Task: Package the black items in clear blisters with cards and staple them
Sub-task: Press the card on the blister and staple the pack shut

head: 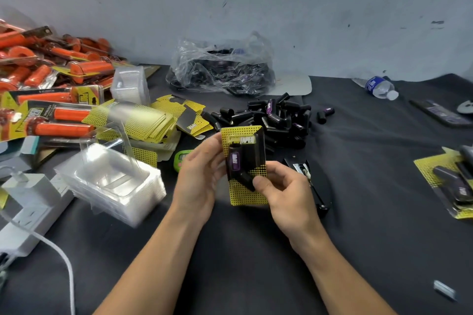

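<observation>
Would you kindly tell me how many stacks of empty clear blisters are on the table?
2: a large stack front left beside the power strip, and a smaller stack farther back by the orange packages. Others may be hidden.

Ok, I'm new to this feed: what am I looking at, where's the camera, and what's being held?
There is no machine: a person works with bare hands. The single picture comes from a camera on their head, looking down at a dark table. The left hand and right hand together hold a yellow card pack with black items under a clear blister. Behind it lies a pile of loose black items; left of it, spare yellow cards and stacked clear blisters; a black stapler lies beside the right hand. More packs sit far right.
</observation>
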Demonstrator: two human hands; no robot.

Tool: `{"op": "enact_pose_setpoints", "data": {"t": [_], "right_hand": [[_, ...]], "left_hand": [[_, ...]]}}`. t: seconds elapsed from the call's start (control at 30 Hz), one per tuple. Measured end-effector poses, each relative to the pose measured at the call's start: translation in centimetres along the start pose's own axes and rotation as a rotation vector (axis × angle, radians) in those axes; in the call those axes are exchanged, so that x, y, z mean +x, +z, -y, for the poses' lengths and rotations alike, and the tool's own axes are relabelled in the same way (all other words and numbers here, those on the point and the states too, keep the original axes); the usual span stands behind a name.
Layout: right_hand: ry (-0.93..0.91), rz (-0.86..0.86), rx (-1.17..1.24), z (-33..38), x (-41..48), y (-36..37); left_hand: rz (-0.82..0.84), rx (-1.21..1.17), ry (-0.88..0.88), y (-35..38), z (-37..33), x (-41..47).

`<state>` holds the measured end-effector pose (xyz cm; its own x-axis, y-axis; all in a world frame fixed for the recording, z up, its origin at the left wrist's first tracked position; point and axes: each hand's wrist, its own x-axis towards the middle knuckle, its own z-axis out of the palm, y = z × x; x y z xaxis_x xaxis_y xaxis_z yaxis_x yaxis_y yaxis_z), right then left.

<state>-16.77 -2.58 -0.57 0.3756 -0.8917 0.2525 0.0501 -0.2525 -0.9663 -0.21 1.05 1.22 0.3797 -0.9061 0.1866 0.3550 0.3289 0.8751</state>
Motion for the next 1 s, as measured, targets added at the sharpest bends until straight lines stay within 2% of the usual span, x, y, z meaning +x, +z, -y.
{"op": "enact_pose_setpoints", "data": {"t": [0.23, 0.33, 0.43, 0.53, 0.7, 0.83, 1.0], "right_hand": [[0.002, 0.173, -0.11, 0.2, 0.1, -0.5], [0.022, 0.209, -0.204, -0.2, -0.2, -0.7], [0.007, 0.183, -0.356, -0.4, -0.4, -0.8], [0.031, 0.129, -0.34, -0.3, -0.2, -0.8], [-0.027, -0.001, -0.416, 0.0, -0.3, -1.2], [-0.116, -0.031, -0.477, 0.7, -0.8, -1.3], [-0.124, -0.03, -0.478, 0.7, -0.6, -1.4]], "left_hand": [[-0.062, -0.136, 0.005, -1.3, -0.6, 0.5], [-0.148, -0.183, -0.03, -1.2, -0.6, 0.7], [-0.164, -0.236, -0.055, -1.2, -0.5, 0.6], [-0.056, -0.175, -0.063, -0.7, -0.4, 0.1], [-0.083, -0.259, -0.063, -1.1, -1.1, -0.1], [-0.048, -0.089, 0.041, -1.1, -1.6, -0.3], [-0.046, 0.0, 0.096, -0.5, -1.5, -0.6]]}}
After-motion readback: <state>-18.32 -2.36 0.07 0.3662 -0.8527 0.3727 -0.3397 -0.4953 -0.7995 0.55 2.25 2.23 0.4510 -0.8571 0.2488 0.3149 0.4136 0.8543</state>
